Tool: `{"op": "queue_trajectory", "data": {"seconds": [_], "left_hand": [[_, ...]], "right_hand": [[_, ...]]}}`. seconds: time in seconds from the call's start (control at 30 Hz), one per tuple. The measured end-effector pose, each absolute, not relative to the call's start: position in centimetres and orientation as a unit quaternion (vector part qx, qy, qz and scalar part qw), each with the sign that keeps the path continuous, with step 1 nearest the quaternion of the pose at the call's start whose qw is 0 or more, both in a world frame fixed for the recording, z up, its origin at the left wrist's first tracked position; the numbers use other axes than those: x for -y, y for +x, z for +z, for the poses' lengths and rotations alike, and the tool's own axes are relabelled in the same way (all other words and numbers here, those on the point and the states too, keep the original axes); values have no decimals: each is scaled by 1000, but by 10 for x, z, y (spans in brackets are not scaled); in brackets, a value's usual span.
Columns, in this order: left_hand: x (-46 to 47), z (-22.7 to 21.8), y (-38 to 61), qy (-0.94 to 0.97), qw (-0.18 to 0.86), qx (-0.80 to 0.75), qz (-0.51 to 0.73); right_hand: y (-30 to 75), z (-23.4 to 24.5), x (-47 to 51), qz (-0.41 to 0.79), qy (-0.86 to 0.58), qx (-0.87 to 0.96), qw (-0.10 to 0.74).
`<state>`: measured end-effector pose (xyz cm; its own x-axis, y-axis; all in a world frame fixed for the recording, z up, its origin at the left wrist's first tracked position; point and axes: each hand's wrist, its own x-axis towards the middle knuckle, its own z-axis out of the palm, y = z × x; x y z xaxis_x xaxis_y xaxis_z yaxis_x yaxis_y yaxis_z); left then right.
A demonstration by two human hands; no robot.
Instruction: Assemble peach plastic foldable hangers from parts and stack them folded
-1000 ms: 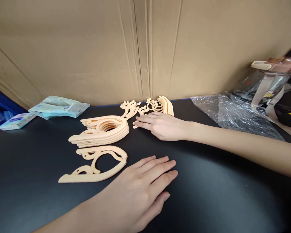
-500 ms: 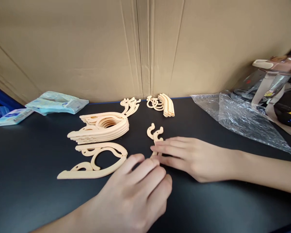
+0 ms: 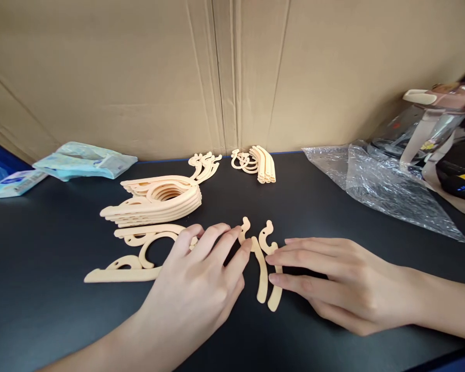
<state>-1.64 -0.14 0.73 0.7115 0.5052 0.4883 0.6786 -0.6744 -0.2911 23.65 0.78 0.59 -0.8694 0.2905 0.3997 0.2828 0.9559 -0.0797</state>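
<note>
Hooks (image 3: 262, 274) (two) between left hand (image 3: 201, 284) and right hand (image 3: 344, 283)

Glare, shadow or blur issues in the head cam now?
Head view: bright glints on the clear plastic bag; head view: soft grey sheen across the near part of the black table; head view: curved pieces between left hand and right hand, no obvious blur.
</note>
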Motion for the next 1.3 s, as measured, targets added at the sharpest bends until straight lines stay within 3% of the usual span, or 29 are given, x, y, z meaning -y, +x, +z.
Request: {"op": "queue_trajectory", "data": {"seconds": [0.87, 1.3], "left_hand": [[7, 1, -16, -900, 244, 329, -150], [8, 0, -10, -906, 234, 310, -169]], "right_hand": [[234, -1, -7, 12, -220, 965, 145], [233, 1, -8, 46, -209, 960, 183]]}}
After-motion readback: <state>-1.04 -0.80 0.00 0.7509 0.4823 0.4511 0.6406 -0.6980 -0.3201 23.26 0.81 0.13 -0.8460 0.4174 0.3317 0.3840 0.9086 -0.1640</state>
